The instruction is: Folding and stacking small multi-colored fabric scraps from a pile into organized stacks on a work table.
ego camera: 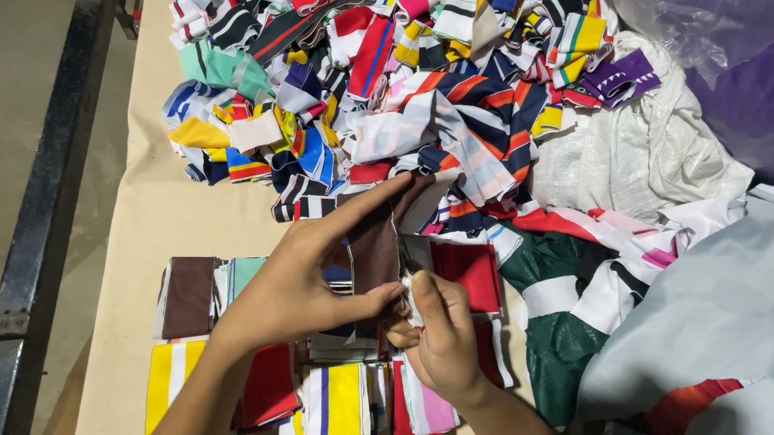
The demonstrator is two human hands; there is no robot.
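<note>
A tan-covered desk (155, 219) with a dark metal rail (44, 193) along its left edge carries a big heap of striped and bright fabric strips (388, 72) at the far side. Nearer, folded strips lie in rough stacks: a brown one (189, 296), a yellow-and-white one (167, 379), red ones (268, 386), and a yellow one with a purple stripe (342, 407). To the right lie a white woven sack (646, 154), a clear plastic bag over purple cloth (760, 71), green-and-white cloth (566, 321) and pale grey cloth (726, 305).

Both hands meet over the stacks, at the middle of the desk. The left hand (296, 284) has its grip clamped on a brown strip (376, 244), thumb pinching the lower end and forefinger stretched up along it toward the heap. The right hand (442, 335) is curled, its grip closed on a small white piece (413, 301) just beside the brown strip; a red strip (469, 273) lies just behind its fingers.
</note>
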